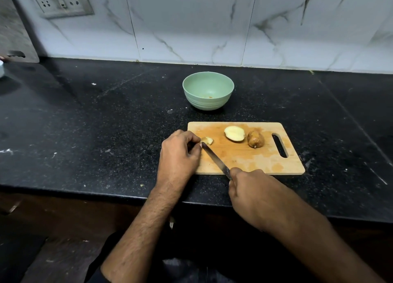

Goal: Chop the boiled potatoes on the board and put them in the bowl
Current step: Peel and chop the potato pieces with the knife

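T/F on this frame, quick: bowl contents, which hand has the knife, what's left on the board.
1. The pale green ribbed bowl is full of chopped potato. False: only a tiny orange scrap shows inside.
2. The right hand holds the steel-bladed knife. True.
3. The left hand rests flat on the black speckled counter. False: its fingers pinch a small potato piece.
4. A cut potato half and a brown-skinned potato piece lie on the wooden cutting board. True.
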Tool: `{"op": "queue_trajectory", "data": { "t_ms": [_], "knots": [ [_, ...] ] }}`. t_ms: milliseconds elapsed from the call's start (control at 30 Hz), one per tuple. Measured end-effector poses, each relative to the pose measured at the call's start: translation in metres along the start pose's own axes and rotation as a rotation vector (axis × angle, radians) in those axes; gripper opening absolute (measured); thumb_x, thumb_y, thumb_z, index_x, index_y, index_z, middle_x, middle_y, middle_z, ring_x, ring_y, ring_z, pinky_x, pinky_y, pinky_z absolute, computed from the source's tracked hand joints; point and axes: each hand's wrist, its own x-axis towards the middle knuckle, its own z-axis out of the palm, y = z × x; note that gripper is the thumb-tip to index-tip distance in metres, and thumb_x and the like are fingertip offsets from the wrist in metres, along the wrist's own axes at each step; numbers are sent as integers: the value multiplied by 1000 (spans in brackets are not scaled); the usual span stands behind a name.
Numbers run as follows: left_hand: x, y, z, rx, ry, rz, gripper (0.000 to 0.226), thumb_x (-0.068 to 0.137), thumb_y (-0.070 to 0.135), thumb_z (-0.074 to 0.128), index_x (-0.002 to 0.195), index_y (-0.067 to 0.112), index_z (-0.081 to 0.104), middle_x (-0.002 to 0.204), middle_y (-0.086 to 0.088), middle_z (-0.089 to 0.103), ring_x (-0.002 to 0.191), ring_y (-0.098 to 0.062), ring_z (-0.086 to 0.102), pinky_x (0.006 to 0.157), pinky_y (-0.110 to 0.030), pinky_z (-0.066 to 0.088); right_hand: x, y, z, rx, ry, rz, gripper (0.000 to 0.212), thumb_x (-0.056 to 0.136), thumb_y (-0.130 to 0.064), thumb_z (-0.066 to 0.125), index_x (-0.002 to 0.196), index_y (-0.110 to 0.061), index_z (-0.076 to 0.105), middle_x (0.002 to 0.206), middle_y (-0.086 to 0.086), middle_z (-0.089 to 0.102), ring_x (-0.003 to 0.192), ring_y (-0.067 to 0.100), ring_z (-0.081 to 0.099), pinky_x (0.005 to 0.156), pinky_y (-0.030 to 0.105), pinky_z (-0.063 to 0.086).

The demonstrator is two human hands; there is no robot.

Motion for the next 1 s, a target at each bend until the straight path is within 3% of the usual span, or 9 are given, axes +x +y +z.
{"op": "queue_trajectory", "data": {
  "t_ms": [233, 367, 467, 600, 733, 1000],
  "knots": [
    [-1, 0, 1, 41, -5, 29, 7, 88, 22, 73, 94, 21, 71, 90, 10, 61, 87, -9, 60, 84, -37, 55, -21, 15, -10, 19, 11, -8, 25, 106, -43, 34, 114, -30, 54, 78, -6, 52, 58, 6, 47, 64, 30, 49],
    [-2, -1, -3, -37, -12, 2, 16, 85, 19, 77, 101, 20, 71, 93, 10, 65, 87, -6, 62, 85, -30, 56, -21, 25, -17, 66, 195, 39, 29, 103, -54, 37, 113, -32, 54, 80, -11, 55, 69, 5, 51, 58, 28, 40],
    [-3, -1, -4, -115, -32, -30, 26, 84, 18, 80, 108, 21, 69, 94, 11, 67, 87, -3, 63, 86, -22, 55, -6, 31, -11, 54, 368, 56, 37, 103, -53, 39, 131, -36, 55, 105, -7, 60, 92, 18, 59, 72, 35, 46],
    [-3, -2, -4, -103, -39, -17, 29, 84, 19, 79, 112, 20, 70, 97, 12, 68, 90, -2, 63, 88, -20, 54, 13, 35, 0, 9, 378, 69, 42, 103, -50, 42, 143, -40, 50, 124, -4, 48, 105, 20, 60, 80, 36, 48],
    [-2, -4, -3, -112, -24, -4, 24, 84, 15, 78, 106, 22, 72, 93, 12, 69, 89, -7, 64, 90, -34, 55, 26, 32, 3, -107, 431, 75, 39, 104, -48, 40, 138, -36, 55, 121, -1, 44, 103, 17, 56, 71, 32, 46],
    [-1, -6, -3, -168, -14, -48, 24, 84, 13, 78, 103, 26, 72, 90, 13, 70, 85, -3, 64, 89, -31, 55, 39, 22, 11, -256, 504, 175, 34, 104, -46, 42, 130, -33, 59, 125, 0, 46, 120, 18, 45, 68, 32, 47]
  ]
}}
